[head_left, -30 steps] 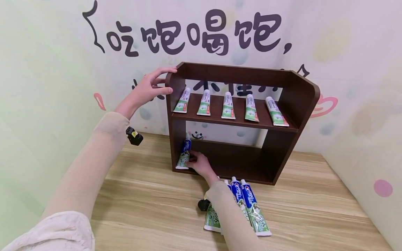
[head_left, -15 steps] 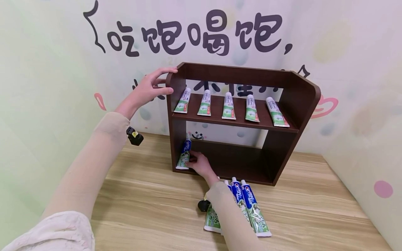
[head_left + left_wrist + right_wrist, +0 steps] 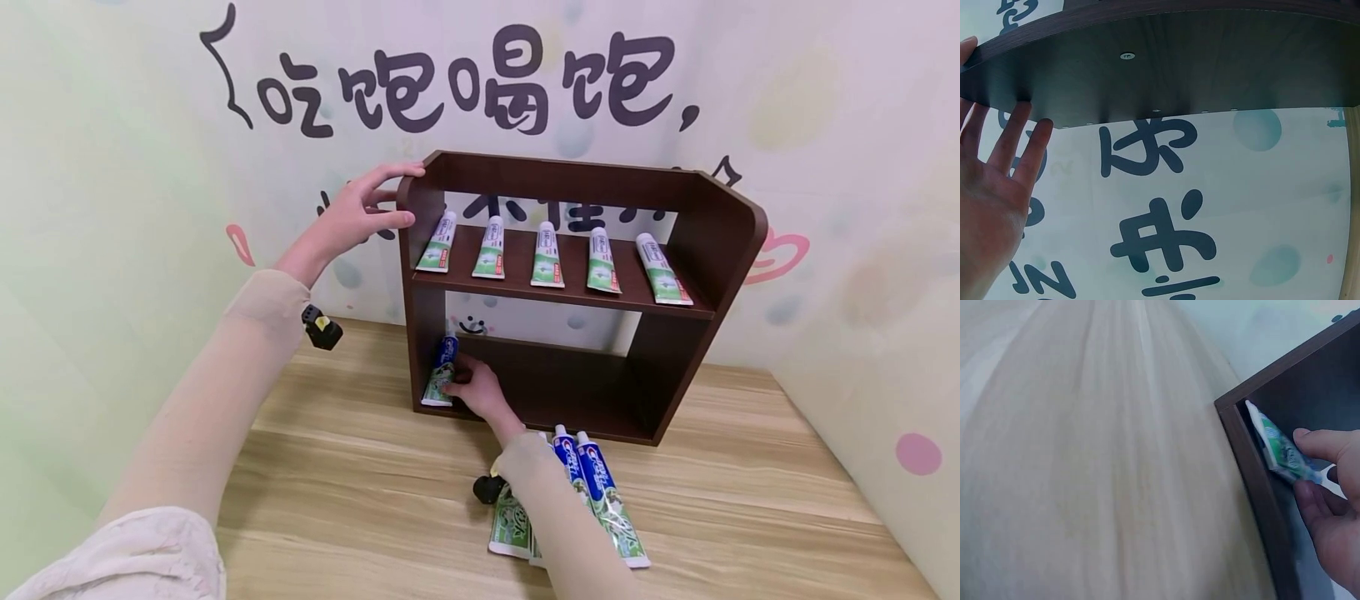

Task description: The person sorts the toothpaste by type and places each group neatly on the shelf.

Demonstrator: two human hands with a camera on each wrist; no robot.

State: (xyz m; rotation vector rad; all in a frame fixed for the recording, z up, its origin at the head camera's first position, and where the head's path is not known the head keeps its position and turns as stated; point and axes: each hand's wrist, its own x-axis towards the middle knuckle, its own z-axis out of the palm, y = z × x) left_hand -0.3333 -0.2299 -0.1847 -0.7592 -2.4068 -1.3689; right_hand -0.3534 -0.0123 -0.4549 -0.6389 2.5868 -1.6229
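Observation:
In the lower compartment of a dark brown shelf (image 3: 558,417), a blue and green toothpaste tube (image 3: 441,372) leans against the left end with its cap up. My right hand (image 3: 482,392) pinches this toothpaste tube (image 3: 1282,450) between thumb and fingers, its thumb across the lower front. At the shelf's upper left corner, my left hand (image 3: 352,215) rests with long, spread fingers on the top edge and side. Seen from the left wrist, fingertips (image 3: 1043,128) touch the side panel (image 3: 1166,62).
Several small white and green toothpaste tubes (image 3: 547,257) lean in a row on the upper tier. Several more blue and green toothpaste tubes (image 3: 603,492) lie on the wooden table (image 3: 360,500), partly beneath my right forearm. A printed wall (image 3: 847,167) stands behind the shelf.
My right fingers have shifted slightly at the toothpaste tube, the index finger now sitting a little off its upper part. The left hand and the shelf stay in place.

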